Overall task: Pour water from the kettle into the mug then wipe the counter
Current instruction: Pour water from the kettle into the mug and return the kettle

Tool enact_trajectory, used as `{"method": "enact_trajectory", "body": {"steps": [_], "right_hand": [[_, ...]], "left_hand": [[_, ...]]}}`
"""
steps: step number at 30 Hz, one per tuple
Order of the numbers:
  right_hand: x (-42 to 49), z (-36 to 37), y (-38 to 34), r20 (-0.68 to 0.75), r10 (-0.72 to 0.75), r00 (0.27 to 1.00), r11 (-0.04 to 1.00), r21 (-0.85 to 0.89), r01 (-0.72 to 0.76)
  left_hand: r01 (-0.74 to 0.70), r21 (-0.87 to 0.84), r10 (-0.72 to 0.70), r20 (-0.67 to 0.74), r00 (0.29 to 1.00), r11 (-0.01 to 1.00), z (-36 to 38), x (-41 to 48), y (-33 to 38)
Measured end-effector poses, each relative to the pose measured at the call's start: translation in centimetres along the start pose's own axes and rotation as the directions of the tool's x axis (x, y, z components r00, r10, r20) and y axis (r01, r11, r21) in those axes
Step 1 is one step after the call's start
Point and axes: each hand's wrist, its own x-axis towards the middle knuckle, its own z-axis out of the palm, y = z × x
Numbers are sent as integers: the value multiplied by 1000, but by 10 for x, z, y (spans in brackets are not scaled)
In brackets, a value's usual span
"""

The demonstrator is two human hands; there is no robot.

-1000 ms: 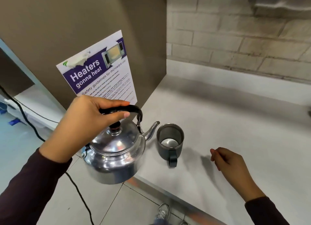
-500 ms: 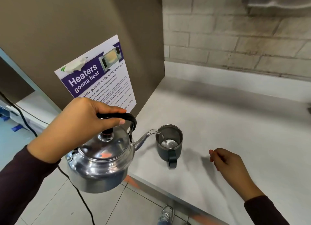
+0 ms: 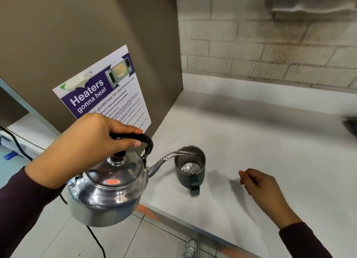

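Steel kettle (image 3: 108,188) lower, now pouring

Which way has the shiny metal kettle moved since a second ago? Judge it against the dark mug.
Yes. The shiny metal kettle has dropped and shifted left, away from the dark mug; its spout now pours water into it.

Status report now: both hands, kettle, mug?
Left hand shut on kettle handle, water streaming into mug. Right hand free, loosely curled above the counter. Nothing blocking.
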Motion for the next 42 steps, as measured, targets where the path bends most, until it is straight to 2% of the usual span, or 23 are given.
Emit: {"method": "enact_trajectory", "body": {"steps": [15, 42], "right_hand": [[3, 2, -2, 6, 4, 1000, 1000, 21, -4], [10, -1, -7, 30, -42, 999, 999, 2, 42]], "left_hand": [[-12, 85, 10, 24, 1000, 996, -4, -1, 5], [-81, 116, 82, -6, 997, 990, -3, -10, -1]]}}
